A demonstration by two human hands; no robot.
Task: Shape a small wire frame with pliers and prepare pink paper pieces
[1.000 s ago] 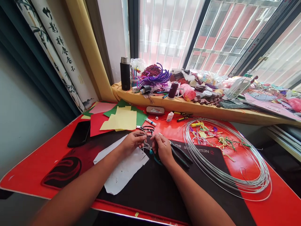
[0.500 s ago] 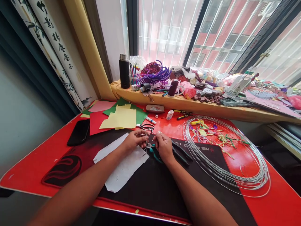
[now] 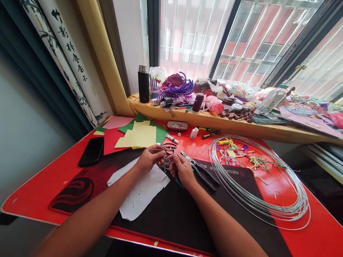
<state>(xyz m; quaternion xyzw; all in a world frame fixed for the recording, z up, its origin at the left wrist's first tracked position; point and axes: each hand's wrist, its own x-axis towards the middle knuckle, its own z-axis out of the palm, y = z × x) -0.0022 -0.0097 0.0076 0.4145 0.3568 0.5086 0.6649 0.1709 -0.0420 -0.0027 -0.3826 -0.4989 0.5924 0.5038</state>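
Above the white paper, my left hand pinches a thin bent wire between thumb and fingers. Close beside it, my right hand is closed, its fingertips at the same wire; the exact grip is too small to see. Dark-handled pliers lie just right of my right hand, jaws pointing away. Behind my fingers is a pair of scissors. Green handles of another tool are partly hidden under my right hand.
A large coil of silvery wire lies at right around colourful scraps. Coloured paper and a phone lie at left on the red table. A small white bottle stands at the back. Yarn and a flask crowd the sill.
My right hand has come down and slightly toward me, uncovering the pliers' jaws. My left hand has shifted a little left and down. The whole view has tilted slightly.
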